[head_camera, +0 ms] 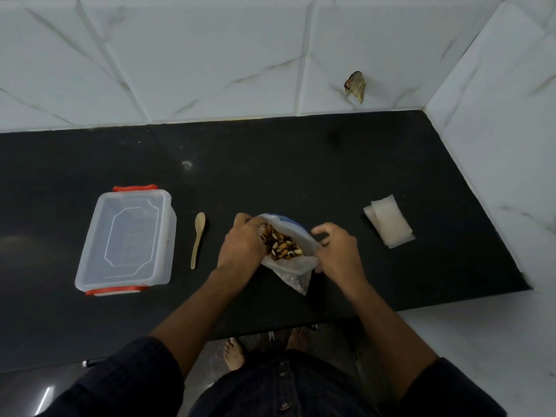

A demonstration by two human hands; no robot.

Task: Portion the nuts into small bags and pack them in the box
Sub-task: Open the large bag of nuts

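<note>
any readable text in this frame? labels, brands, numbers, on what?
None readable.
Clear box: a small dark mark on its right side wall, too small to read; the lines on its lid are a moulded outline, not text.
Nut bag: no print visible.
Stack of small bags: blank.
Wooden spoon: no marking.
Object on the wall tile: red and brown patches, too blurred to tell whether it carries any text.

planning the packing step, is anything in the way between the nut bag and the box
Only the wooden spoon lies on the counter between the nut bag and the box, whose lid is on. Both hands grip the bag's mouth.
</note>
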